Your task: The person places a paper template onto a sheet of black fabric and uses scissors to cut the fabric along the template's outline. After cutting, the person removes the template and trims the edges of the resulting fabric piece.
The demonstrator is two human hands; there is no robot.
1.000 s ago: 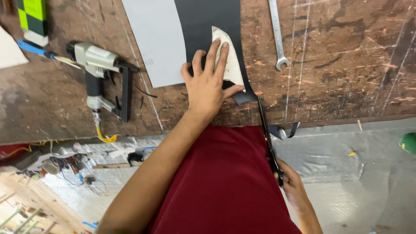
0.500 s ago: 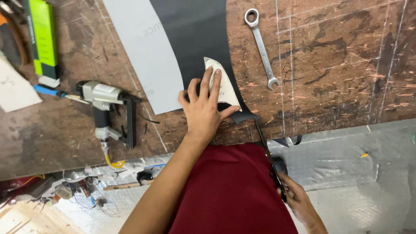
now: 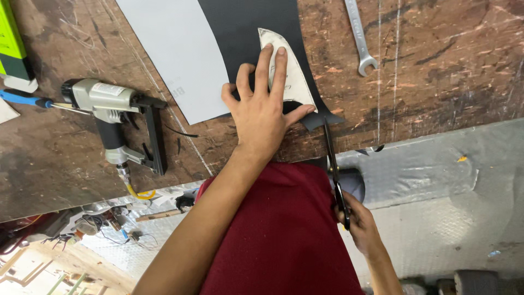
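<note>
Scarred, scratched wooden workbench (image 3: 447, 82), brown and paint-flecked, above a grey patterned floor covering (image 3: 436, 218). On the bench, a dark sheet (image 3: 245, 33) overlapping a pale grey sheet (image 3: 174, 49), with a whitish curved paper template (image 3: 292, 71) laid on the dark one near the bench edge. Left hand (image 3: 262, 109) pressed flat on template and dark sheet, fingers spread, thumb out toward the sheet's cut tip. Right hand (image 3: 357, 221) below the bench edge, fingers curled shut round the handles of black scissors (image 3: 333, 164); blades pointing up to the dark sheet's lower corner just beside the thumb, whether apart or closed impossible to tell. Red garment (image 3: 284, 235) filling the lower middle. Left of the sheets, well apart from the hands, a grey pneumatic staple gun (image 3: 114, 117) with yellow hose fitting. Near the top edge, right of the dark sheet, a silver open-ended spanner (image 3: 360, 38). At far left, a green and white block (image 3: 13, 49) and a blue-handled tool (image 3: 24, 99).
</note>
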